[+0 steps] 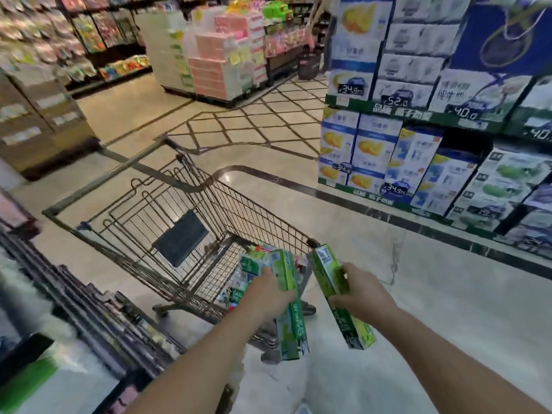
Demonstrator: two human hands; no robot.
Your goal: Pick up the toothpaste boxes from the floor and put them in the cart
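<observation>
- Shop aisle, tiled floor [418, 294]; cart [185, 186] ahead of you.
- Your left hand [268, 294] fingers grip a box [291, 318] over the cart's near corner.
- Your right hand [363, 294] fingers grip another box [334, 273] just right of it.
- More boxes [248, 264] lie inside.

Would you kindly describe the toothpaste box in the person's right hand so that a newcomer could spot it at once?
Start at the wire shopping cart in the aisle and go to its near right corner. Just outside that corner, the right hand grips a long green toothpaste box around its middle. Unlike the left hand's box, which hangs over the basket edge, this one is tilted and outside the cart.
</observation>
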